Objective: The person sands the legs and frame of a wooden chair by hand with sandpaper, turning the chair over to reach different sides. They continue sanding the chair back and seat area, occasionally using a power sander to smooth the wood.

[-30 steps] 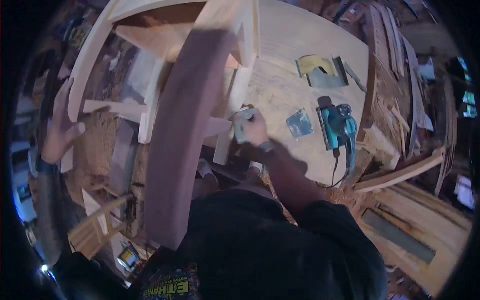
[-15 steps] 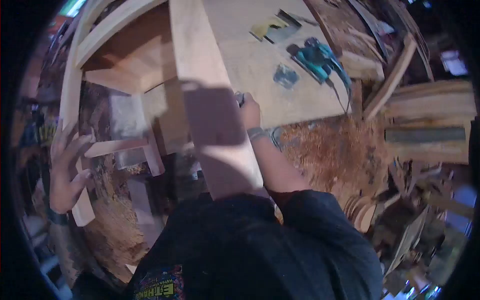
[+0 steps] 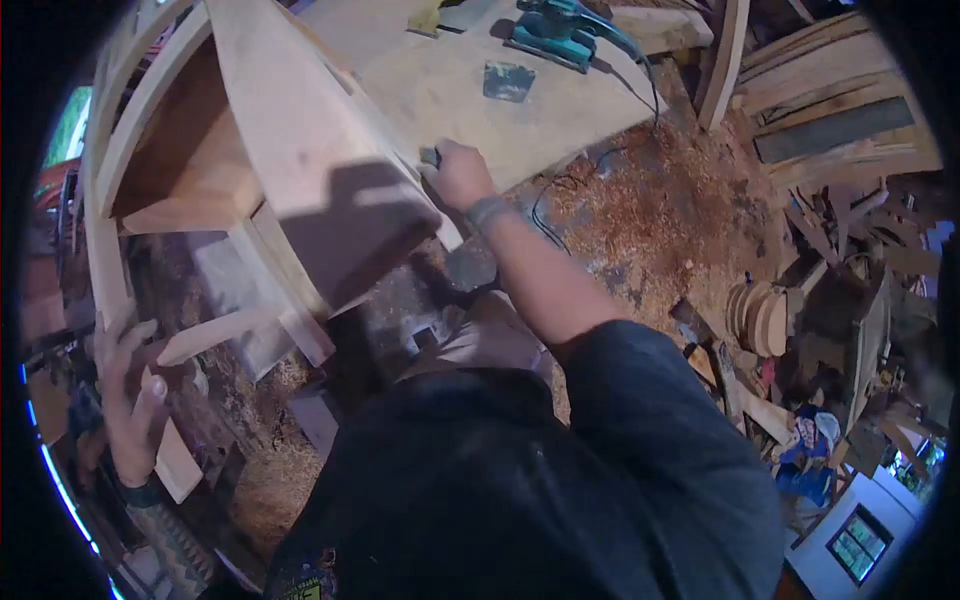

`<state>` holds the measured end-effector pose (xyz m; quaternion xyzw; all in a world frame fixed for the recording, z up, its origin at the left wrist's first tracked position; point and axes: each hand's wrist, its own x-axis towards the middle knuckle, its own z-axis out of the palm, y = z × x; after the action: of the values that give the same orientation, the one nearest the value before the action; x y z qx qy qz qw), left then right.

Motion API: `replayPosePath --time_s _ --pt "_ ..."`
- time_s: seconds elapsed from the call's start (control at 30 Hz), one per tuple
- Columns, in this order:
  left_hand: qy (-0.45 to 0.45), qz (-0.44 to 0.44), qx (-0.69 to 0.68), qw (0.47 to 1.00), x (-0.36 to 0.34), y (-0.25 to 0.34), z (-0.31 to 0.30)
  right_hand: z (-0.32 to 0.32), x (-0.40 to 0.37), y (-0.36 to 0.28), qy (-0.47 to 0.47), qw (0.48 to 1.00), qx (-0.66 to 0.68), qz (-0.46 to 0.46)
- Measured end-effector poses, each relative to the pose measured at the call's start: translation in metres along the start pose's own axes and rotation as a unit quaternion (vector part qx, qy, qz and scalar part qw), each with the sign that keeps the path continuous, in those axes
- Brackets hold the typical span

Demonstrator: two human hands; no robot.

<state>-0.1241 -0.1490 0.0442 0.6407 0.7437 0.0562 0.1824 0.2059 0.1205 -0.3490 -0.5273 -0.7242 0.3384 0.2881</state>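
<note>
Fingers of our right hand were curled closed, while those of our left hand stood spread, gripping nothing that we could see. Largest before us was a pale board, which carried the tools. By its left edge stood a wooden frame, and our 2 hands were on opposite sides of it; the left was beside the outer leg, perhaps to steady it, though we could not tell whether it touched. A broad plank topped the frame, its near end pointing toward us and its right side facing the board's near-left corner, which left that side open to our right hand. By the board's right edge lay a teal sander, set aside, we judged, to leave working room. Nearer the board's middle lay a dark flat square. Smallest was the greenish pad in our right hand's grip, partly hidden, held at the plank's right edge, probably to suit that narrow side; we could not make out the contact.
</note>
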Motion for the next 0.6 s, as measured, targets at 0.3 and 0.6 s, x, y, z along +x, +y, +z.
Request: replayPosePath --time_s 0.3,0.6 --pt "0.011 0.001 -0.044 0.999 -0.003 0.002 0.000 -0.001 -0.004 -0.005 0.003 1.000 -0.028 0.007" --pt "0.037 0.096 0.152 0.983 0.000 -0.013 -0.006 -0.001 0.005 -0.015 -0.003 0.999 0.020 0.032"
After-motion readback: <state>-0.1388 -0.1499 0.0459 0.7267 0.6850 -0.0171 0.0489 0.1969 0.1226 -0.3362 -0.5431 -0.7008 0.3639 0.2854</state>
